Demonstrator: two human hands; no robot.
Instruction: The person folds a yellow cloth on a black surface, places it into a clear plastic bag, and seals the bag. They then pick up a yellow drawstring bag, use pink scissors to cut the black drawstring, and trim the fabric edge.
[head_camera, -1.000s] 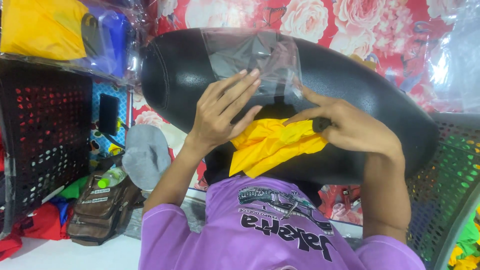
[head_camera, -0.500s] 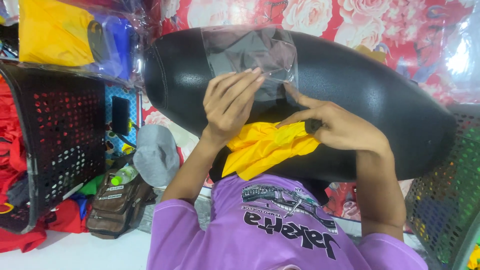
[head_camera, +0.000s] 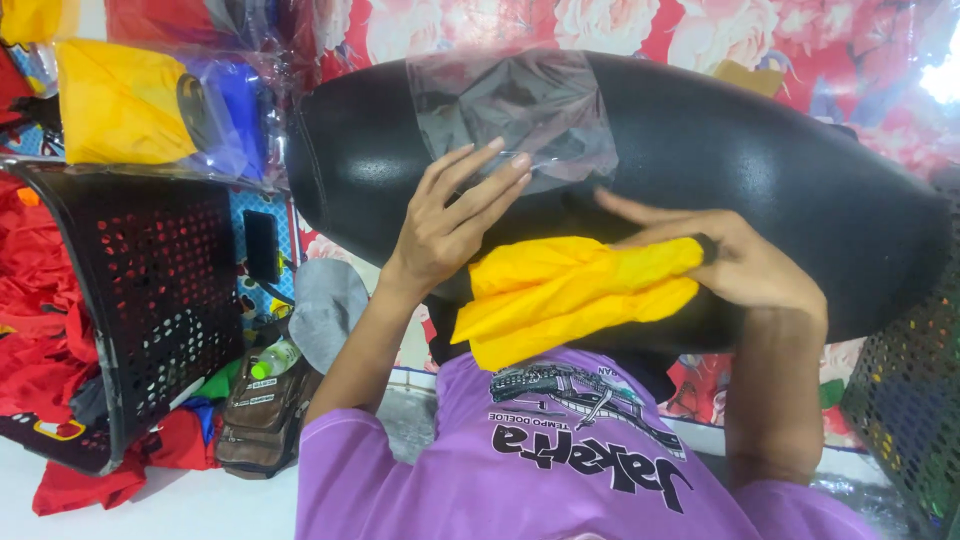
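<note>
A folded yellow cloth (head_camera: 570, 290) lies on the near edge of a big black padded cushion (head_camera: 760, 170) in front of me. My right hand (head_camera: 735, 265) lies over the cloth's right end and grips it, fingers pointing left. A clear plastic bag (head_camera: 520, 105) is spread flat on top of the cushion. My left hand (head_camera: 450, 215) rests on the bag's near edge with its fingers stretched out and slightly apart, just above the cloth. My purple printed shirt (head_camera: 560, 470) fills the bottom of the view.
A black perforated plastic basket (head_camera: 150, 300) stands at left beside red garments (head_camera: 40, 330). Bagged yellow and blue cloths (head_camera: 140, 105) lie at the upper left. A brown bag (head_camera: 265, 415) with a green-capped bottle (head_camera: 275, 358) sits below. Another mesh basket (head_camera: 905, 400) stands at right, before a red floral backdrop (head_camera: 640, 25).
The yellow cloth has been drawn up and flattened under my right hand. My left hand has slid a little down to the bag's near edge.
</note>
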